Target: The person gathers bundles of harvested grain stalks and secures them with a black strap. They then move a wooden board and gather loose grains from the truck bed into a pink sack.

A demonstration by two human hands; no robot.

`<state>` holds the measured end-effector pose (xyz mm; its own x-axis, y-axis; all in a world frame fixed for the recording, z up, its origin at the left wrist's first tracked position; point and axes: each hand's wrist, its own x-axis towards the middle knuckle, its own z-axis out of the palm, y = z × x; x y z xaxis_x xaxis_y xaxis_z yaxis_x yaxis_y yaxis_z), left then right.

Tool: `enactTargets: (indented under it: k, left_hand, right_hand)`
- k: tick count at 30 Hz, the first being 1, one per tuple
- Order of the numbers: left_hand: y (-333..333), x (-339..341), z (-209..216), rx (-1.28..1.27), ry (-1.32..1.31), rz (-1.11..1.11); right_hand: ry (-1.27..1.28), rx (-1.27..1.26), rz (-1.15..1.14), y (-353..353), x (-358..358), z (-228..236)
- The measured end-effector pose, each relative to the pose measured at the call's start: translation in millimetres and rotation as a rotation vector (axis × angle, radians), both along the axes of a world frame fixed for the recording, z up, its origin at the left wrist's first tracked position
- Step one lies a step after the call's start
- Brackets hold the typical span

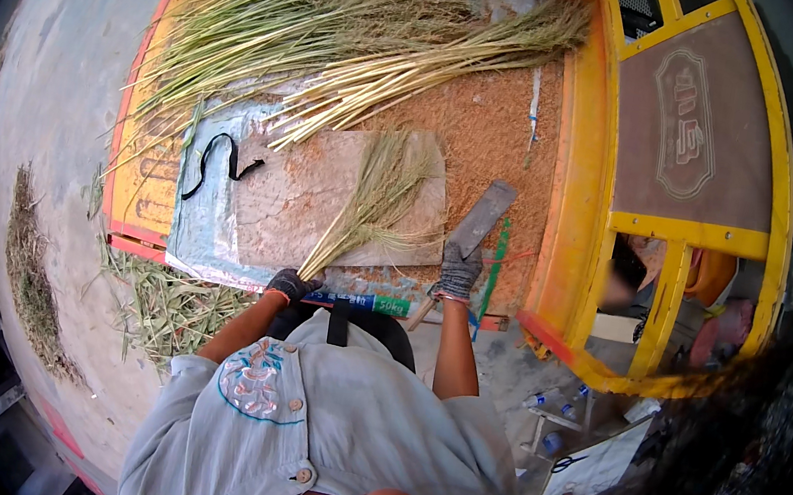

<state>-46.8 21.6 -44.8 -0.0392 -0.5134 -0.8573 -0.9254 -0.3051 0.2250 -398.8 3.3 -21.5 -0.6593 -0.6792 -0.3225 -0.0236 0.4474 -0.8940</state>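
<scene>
My left hand [293, 285], in a dark knit glove, is closed round the stalk ends of a small bundle of plumed grass stalks [375, 195]. The feathery heads fan out away from me across a flat brownish board [294, 189]. My right hand [459, 272], in a grey knit glove, grips a chopping knife [484, 215] with a broad, blunt-ended blade. Its blade points away over the right edge of the board, and the handle's end sticks out below my fist. Blade and bundle are apart.
A large heap of plumed stalks [275, 26] lies across the far side of the orange cart bed. Reddish-brown crumbs [495, 110] cover its right part. A black strap [219, 149] rests at left. Yellow metal framing [582, 172] rises at right; leaf scraps [178, 309] litter the ground.
</scene>
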Motion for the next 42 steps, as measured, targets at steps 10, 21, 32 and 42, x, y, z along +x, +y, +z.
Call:
enactTargets:
  k: [10, 21, 32, 42]
  left_hand:
    - [-1, 13, 5, -0.003, -0.018, -0.02]
    - [2, 33, -1, -0.111, 0.044, -0.018]
    - [-8, 30, 20, -0.052, -0.032, -0.038]
    - [5, 38, -8, -0.068, 0.009, -0.067]
  right_hand:
    - [0.662, 0.152, 1.4, -7, 84, 30]
    - [0.857, 0.525, 1.024, -87, -23, 21]
    - [0.806, 0.603, 1.226, -62, -15, -6]
    - [0.849, 0.288, 1.579, -17, 66, 37]
